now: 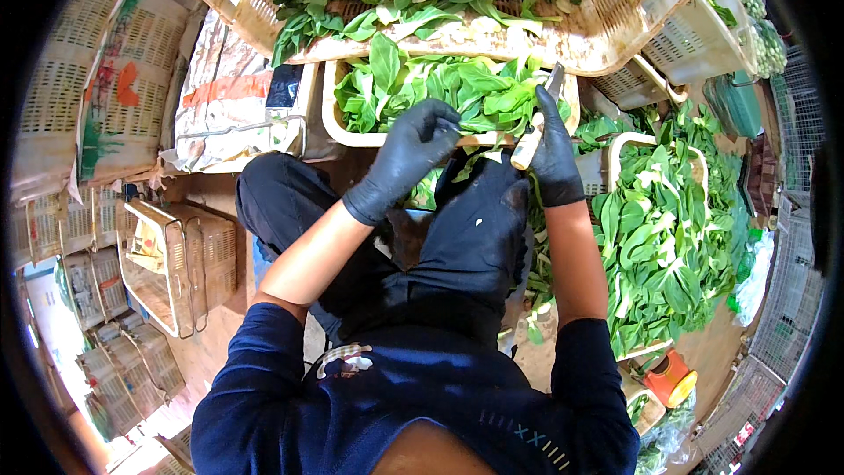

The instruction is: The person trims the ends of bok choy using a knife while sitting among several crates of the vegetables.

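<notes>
My right hand (554, 158), in a black glove, grips a knife. Its pale wooden handle (526, 148) points down toward me, and the metal blade (555, 79) sticks up past the fingers. Beside that hand lies a leafy head of bok choy (508, 105); whether the fingers touch it I cannot tell. My left hand (406, 158), gloved in black too, is closed with curled fingers. A small pale bit shows at its fingertips, too small to name. Just beyond both hands stands a cream plastic crate (331, 114) filled with green bok choy (422, 84).
A larger, tilted crate (615, 26) of greens rises behind. To the right, bok choy heaps over another crate (618, 163), with an orange-red object (670, 378) below. Stacked crates (61, 62) and an open crate (180, 264) line the left. My knees flank the work spot.
</notes>
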Demonstrator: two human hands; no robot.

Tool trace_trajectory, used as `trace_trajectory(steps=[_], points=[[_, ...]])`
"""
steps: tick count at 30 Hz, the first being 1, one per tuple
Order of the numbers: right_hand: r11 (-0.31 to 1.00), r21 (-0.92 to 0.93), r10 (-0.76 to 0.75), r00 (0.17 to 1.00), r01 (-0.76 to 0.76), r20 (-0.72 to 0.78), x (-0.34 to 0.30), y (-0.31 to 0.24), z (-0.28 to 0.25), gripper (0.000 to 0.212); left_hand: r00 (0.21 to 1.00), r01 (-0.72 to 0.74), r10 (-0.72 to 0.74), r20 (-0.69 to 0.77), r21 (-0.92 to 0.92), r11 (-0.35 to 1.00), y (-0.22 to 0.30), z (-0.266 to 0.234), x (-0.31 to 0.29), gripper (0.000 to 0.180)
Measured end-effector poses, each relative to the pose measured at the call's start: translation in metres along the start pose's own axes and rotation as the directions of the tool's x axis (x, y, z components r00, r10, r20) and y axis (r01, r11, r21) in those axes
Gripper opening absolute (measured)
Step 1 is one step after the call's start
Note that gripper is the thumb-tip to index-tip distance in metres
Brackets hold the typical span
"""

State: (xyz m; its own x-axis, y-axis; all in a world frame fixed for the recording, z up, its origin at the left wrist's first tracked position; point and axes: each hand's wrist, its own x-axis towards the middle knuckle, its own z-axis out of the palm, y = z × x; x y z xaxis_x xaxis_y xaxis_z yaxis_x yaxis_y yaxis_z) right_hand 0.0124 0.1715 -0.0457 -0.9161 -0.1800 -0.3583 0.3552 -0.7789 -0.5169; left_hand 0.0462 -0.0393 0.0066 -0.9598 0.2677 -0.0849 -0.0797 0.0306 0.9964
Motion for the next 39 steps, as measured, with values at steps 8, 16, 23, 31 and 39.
trace_trajectory(steps=[8,16,23,31,39], points=[[0.999,0.041,-0.003,0.991,0.009,-0.132,-0.01,0.01,0.034,0.021,0.993,-0.038,0.044,-0.107,0.058,0.998,0.001,0.035,-0.009,0.012],[0.908,-0.394,-0.252,0.938,0.143,-0.239,-0.015,-0.012,-0.06,0.014,0.974,-0.182,0.113,0.195,0.382,0.906,0.013,-0.001,-0.021,0.021],[0.835,0.002,-0.548,0.831,0.55,0.094,-0.124,-0.228,-0.165,0.061,0.943,-0.085,0.273,-0.19,0.655,0.751,-0.045,-0.12,0.058,0.04],[0.827,-0.273,-0.554,0.794,0.491,-0.249,-0.125,-0.035,-0.197,0.056,0.791,0.181,0.272,-0.547,0.636,0.751,-0.099,-0.227,0.217,0.039],[0.929,-0.137,-0.355,0.718,0.344,-0.599,-0.203,0.017,-0.235,0.034,0.901,0.06,0.279,-0.333,0.732,0.678,-0.092,-0.204,0.267,0.074]])
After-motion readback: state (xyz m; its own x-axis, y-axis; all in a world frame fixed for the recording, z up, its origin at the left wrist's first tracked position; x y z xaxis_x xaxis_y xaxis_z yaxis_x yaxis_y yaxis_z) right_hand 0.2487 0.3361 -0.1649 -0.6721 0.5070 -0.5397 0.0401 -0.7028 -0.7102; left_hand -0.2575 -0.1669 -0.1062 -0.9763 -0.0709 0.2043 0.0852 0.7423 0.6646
